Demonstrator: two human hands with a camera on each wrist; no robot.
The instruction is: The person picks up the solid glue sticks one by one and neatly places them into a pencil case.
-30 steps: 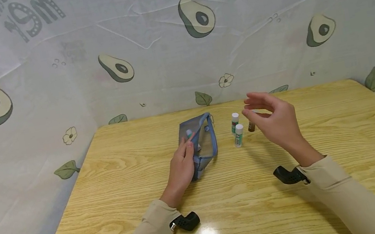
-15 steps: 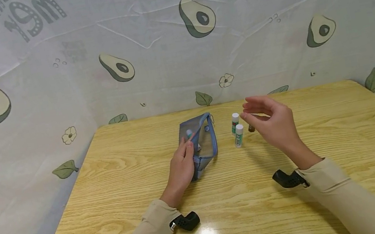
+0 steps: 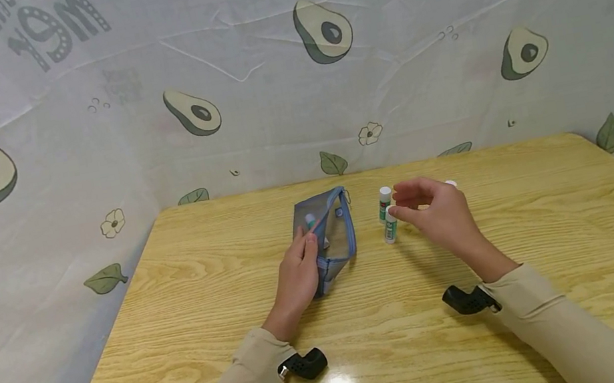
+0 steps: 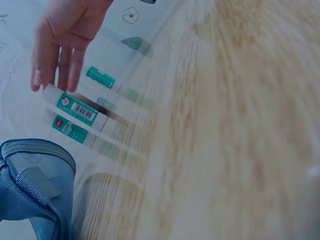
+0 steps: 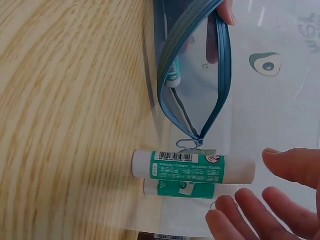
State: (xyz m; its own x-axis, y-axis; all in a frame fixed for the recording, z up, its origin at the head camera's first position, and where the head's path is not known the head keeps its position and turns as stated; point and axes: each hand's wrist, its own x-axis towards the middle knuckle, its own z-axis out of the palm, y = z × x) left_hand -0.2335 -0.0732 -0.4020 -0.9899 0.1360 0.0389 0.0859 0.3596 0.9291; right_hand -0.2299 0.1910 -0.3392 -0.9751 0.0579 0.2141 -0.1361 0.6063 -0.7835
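Note:
My left hand [image 3: 295, 268] grips the side of a blue mesh zip pouch [image 3: 350, 232], its zip gaping open. A glue stick [image 3: 310, 219] shows through the mesh inside. Just right of the pouch, two green-and-white glue sticks stand upright on the table, one front [image 3: 391, 230] and one behind it [image 3: 384, 204]. My right hand [image 3: 439, 213] hovers there, thumb and fingers spread around the front stick's white cap [image 5: 240, 170]; the right wrist view shows a gap between thumb and cap.
Another green glue stick [image 4: 102, 78] stands farther right; its white cap [image 3: 450, 183] shows behind my right hand. A brown tube [image 5: 160, 236] lies at the bottom edge of the right wrist view. An avocado-print sheet [image 3: 257, 37] hangs behind the wooden table [image 3: 201, 250].
My right hand has come down and left toward the front glue stick, from above the brown tube, now hidden in the head view. My left hand and the pouch stay put.

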